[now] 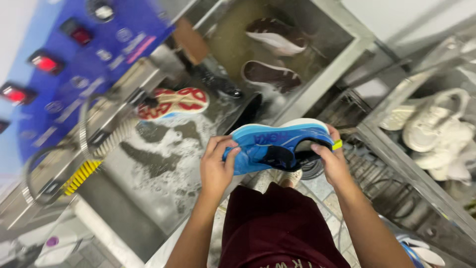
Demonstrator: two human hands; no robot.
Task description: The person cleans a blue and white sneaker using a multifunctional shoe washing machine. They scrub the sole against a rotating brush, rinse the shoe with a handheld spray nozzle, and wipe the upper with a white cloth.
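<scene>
Two hands grip one blue mesh running shoe (277, 146) sideways: left hand (218, 166) clasping the toe; right hand (333, 164) the heel; soapy steel basin (163, 164) just left.

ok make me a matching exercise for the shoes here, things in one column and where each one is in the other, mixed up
Things:
1. blue shoe
2. shoe with the red and cream sole
3. two dark shoes
4. pile of pale shoes

Places:
A. in the water-filled tank at the top
B. in the metal bin on the right
C. held between the left hand and right hand
D. on the soapy metal tray

Pairs: 1-C, 2-D, 3-A, 4-B
</scene>
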